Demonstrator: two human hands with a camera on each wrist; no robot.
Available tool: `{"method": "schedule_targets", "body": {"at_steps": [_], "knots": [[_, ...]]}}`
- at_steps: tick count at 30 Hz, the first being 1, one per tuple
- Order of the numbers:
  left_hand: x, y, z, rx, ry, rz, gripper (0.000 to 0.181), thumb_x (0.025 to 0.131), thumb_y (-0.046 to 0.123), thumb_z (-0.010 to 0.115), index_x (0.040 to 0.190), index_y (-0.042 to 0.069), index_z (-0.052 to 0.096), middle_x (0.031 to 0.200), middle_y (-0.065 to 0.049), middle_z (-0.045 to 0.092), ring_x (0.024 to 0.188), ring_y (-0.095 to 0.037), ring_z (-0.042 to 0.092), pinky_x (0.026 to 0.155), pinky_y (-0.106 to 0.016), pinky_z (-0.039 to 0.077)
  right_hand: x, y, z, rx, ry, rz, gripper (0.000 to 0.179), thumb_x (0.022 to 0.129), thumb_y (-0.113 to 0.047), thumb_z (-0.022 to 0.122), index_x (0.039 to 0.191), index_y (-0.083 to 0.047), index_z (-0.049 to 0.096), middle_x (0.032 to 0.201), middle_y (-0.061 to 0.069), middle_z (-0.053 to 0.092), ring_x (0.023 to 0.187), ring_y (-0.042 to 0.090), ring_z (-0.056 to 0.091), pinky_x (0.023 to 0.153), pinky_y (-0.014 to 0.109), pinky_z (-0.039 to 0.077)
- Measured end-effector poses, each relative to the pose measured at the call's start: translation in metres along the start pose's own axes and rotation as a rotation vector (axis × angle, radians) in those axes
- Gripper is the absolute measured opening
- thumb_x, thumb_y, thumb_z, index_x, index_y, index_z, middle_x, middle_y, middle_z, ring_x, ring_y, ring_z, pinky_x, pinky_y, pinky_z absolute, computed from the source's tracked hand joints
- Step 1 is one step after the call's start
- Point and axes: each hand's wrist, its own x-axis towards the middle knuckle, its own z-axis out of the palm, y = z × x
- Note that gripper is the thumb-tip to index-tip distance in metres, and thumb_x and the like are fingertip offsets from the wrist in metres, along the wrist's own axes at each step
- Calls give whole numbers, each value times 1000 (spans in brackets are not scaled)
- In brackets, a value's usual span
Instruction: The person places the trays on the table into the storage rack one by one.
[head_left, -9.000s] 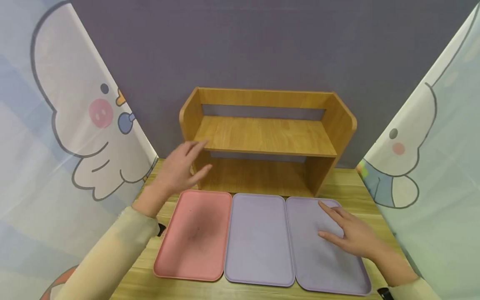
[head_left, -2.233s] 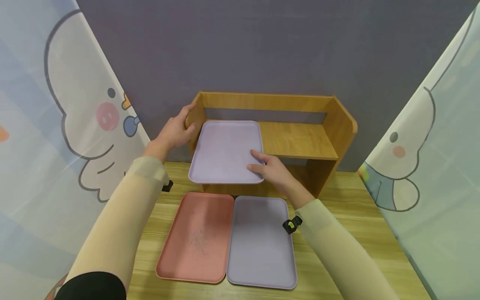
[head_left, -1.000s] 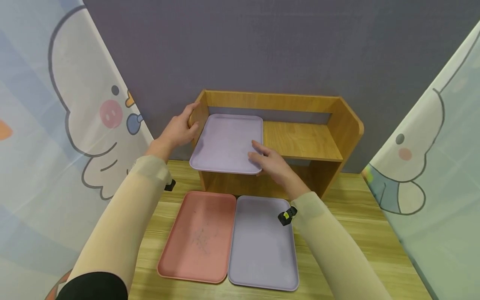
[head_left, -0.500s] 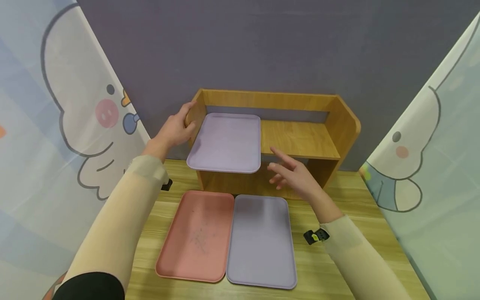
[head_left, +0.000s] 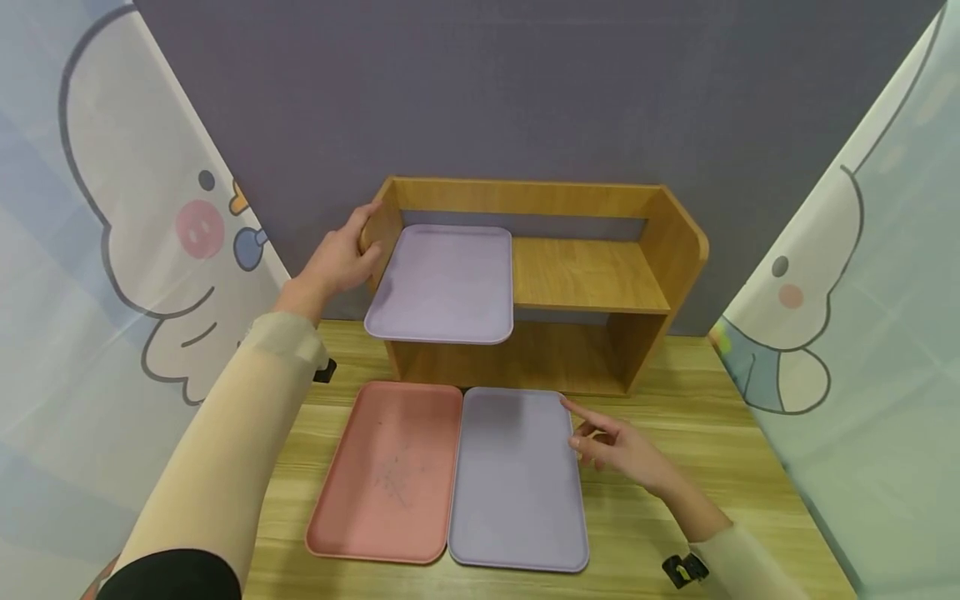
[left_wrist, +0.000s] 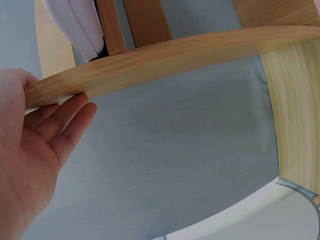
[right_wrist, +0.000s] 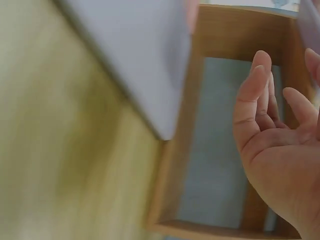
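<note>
On the left part of the wooden shelf's (head_left: 592,275) upper board lies a light purple tray (head_left: 450,283), its front edge jutting past the board. My left hand (head_left: 337,262) grips the shelf's left side panel (left_wrist: 150,60), thumb on one face and fingers on the other. My right hand (head_left: 618,450) holds nothing. Its fingers are loosely extended beside the upper right edge of a second purple tray (head_left: 517,483) on the table; whether they touch it I cannot tell. Left of that tray lies a pink tray (head_left: 386,475) with faint dark scuffs.
The wooden table (head_left: 697,417) carries the shelf and the two lower trays, which lie side by side in front of it. A grey wall (head_left: 525,92) stands behind, and cartoon-printed cloths (head_left: 885,450) close in both sides.
The right-hand purple tray went from the table onto the shelf and was pushed back. My right hand then let go and moved down and right. My left hand keeps its grip on the panel.
</note>
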Motion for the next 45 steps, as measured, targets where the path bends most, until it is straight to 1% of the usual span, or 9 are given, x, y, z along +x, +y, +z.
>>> {"method": "schedule_targets", "body": {"at_steps": [6, 10, 14, 20, 25, 29, 34, 41, 45], "knots": [[0, 0, -1, 1, 2, 1, 71, 109, 25, 50, 176, 28, 24, 139, -37, 66, 103, -48, 71, 96, -62, 54, -19, 36, 11, -24, -74, -13, 65, 108, -20, 70, 167, -5, 46, 106, 12, 68, 73, 18, 68, 62, 34, 59], [0, 1, -1, 1, 2, 0, 71, 109, 25, 49, 176, 28, 23, 142, -37, 65, 104, -48, 70, 97, -62, 54, -30, 55, 18, -51, -121, 26, 67, 107, -23, 73, 166, -6, 48, 98, 7, 68, 70, 18, 67, 59, 30, 56], [0, 2, -2, 6, -4, -5, 71, 110, 26, 49, 176, 28, 23, 140, -36, 66, 102, -47, 71, 95, -61, 55, -38, 70, 27, -95, -137, 24, 68, 103, -27, 79, 162, -5, 54, 90, -2, 66, 69, 5, 60, 59, 24, 51], [-2, 1, -1, 11, -11, -10, 71, 110, 27, 47, 176, 28, 23, 126, -36, 71, 93, -45, 71, 90, -58, 54, -41, 73, 43, -237, -107, 10, 70, 97, -34, 85, 156, -5, 61, 81, -14, 56, 73, -4, 50, 62, 20, 44], [-2, -2, 3, 4, -14, -11, 71, 110, 27, 48, 176, 29, 22, 133, -36, 68, 95, -45, 70, 88, -57, 54, -38, 71, 55, -379, -68, 30, 74, 93, -39, 88, 156, -10, 64, 72, -17, 49, 64, -5, 44, 58, 19, 38], [-2, -3, 4, -5, -14, -7, 71, 110, 27, 48, 176, 30, 21, 139, -36, 66, 95, -44, 70, 84, -55, 54, -37, 71, 59, -404, -52, 26, 72, 93, -35, 88, 155, -9, 63, 73, -16, 48, 65, -5, 43, 59, 20, 40], [-1, -2, 3, -5, -6, -3, 71, 110, 26, 49, 176, 29, 23, 142, -35, 65, 99, -44, 69, 88, -56, 54, -37, 71, 57, -296, -59, 23, 66, 96, -22, 85, 155, -5, 62, 77, -10, 50, 68, -3, 46, 60, 21, 43], [-1, 0, 2, -10, -8, 0, 71, 110, 26, 48, 176, 29, 22, 143, -36, 64, 101, -45, 69, 90, -58, 53, -40, 74, 53, 75, -165, 126, 67, 103, -7, 72, 164, 0, 47, 85, 4, 62, 66, 10, 66, 58, 27, 59], [-1, 1, 1, -9, -1, 2, 71, 110, 26, 48, 176, 28, 22, 145, -36, 63, 103, -46, 70, 92, -59, 55, -41, 74, 49, 108, -190, 122, 65, 104, -4, 65, 166, -4, 46, 79, -1, 59, 59, 7, 58, 55, 22, 52]]}}
